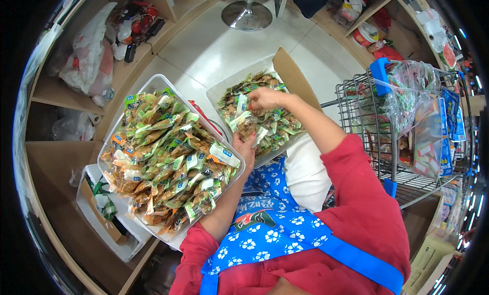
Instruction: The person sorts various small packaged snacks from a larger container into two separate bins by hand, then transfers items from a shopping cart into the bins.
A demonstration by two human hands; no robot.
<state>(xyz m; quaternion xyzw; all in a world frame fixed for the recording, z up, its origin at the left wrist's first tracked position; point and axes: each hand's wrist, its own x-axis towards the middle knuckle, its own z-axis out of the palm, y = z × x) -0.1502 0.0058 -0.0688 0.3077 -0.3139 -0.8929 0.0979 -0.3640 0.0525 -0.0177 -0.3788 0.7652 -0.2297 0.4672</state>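
Note:
My left hand (245,149) holds a small clear snack packet (244,122) with brown food inside, its thumb and fingers around the lower end. At the packet's upper end is my right hand (264,99), fingers curled by a white and green packet part (242,104); whether that belongs to the same packet is hard to tell. Both hands are over a clear plastic bin (213,98) filled with similar packets (282,121). Left of my forearm, a second clear bin (162,80) is tilted and heaped with green- and orange-labelled packets (164,142).
A cardboard flap (296,79) stands up at the far bin's right side. To the right is a wire shopping cart (393,138) with bagged goods. Wooden shelves (63,157) curve around the left, near a white foam box (131,253). A round metal stand base (246,16) rests ahead.

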